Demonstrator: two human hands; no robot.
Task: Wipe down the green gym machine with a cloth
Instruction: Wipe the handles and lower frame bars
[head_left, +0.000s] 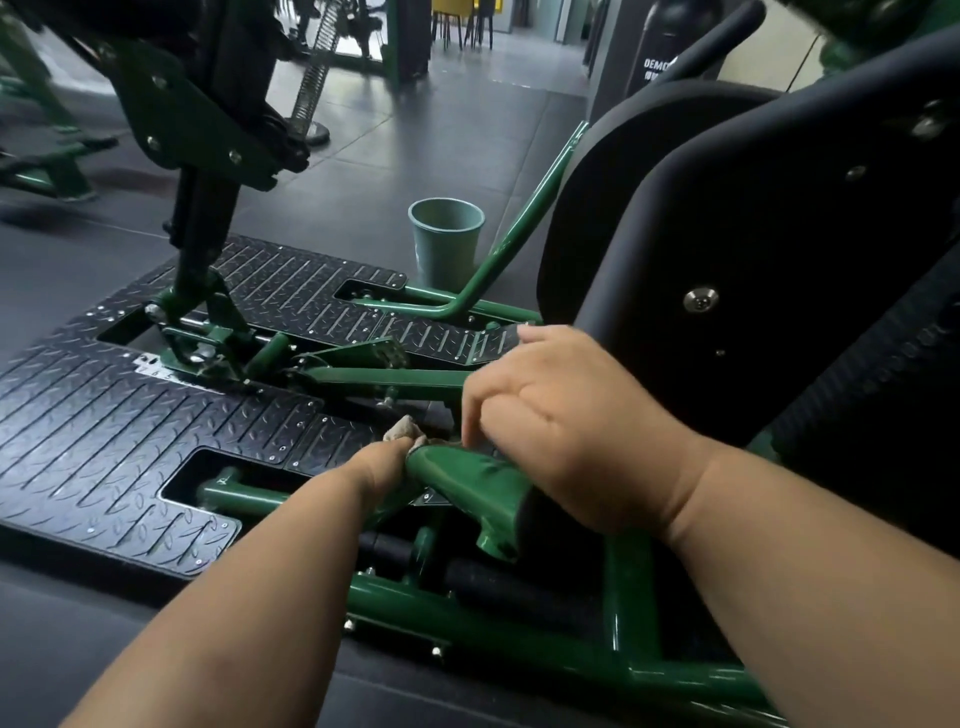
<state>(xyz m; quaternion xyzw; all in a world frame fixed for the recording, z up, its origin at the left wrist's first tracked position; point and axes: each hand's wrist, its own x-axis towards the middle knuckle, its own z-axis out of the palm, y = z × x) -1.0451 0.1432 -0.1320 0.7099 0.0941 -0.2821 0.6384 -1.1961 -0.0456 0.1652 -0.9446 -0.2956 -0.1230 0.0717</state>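
A green gym machine fills the view, with a green tube bracket (467, 480) in the middle and a low green frame bar (493, 618) below it. My left hand (387, 457) reaches under the end of that bracket and grips a small beige cloth (404, 428), which pokes out just above its fingers. My right hand (566, 421) rests on top of the bracket with its fingers curled over the far side. Most of the cloth is hidden behind the left hand and the bracket.
Black tread-plate footboards (130, 441) lie to the left. A grey-green bucket (447, 241) stands on the dark floor behind the frame. Black seat pads (753, 234) rise at the right. A thin green rail (524, 218) slants up beside the bucket.
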